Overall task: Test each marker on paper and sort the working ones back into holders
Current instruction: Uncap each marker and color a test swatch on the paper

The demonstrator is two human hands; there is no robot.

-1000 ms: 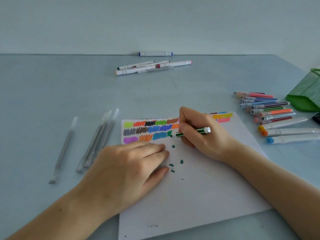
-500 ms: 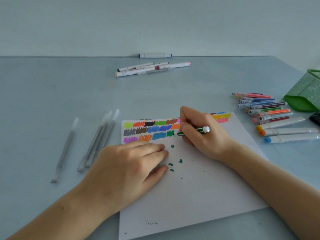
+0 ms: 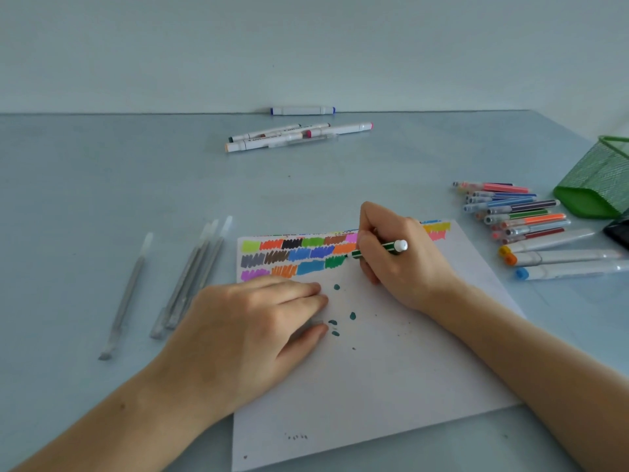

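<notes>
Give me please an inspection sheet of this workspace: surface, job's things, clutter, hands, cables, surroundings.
Surface: grey-blue table.
Job's things: paper with colour swatches; green marker with its tip at a green swatch; coloured markers lying at right; green mesh holder tipped on its side.
Clutter: grey pens at left; white markers at the far side; dark object at right edge, unclear.
Hands: left hand rests flat on the paper; right hand grips the green marker.
Cables: nothing seen.
Surroundings: plain pale wall.

Bare table [image 3: 102, 185] between grey pens [image 3: 190, 281] and far markers [image 3: 296, 134], seemingly unobstructed.
</notes>
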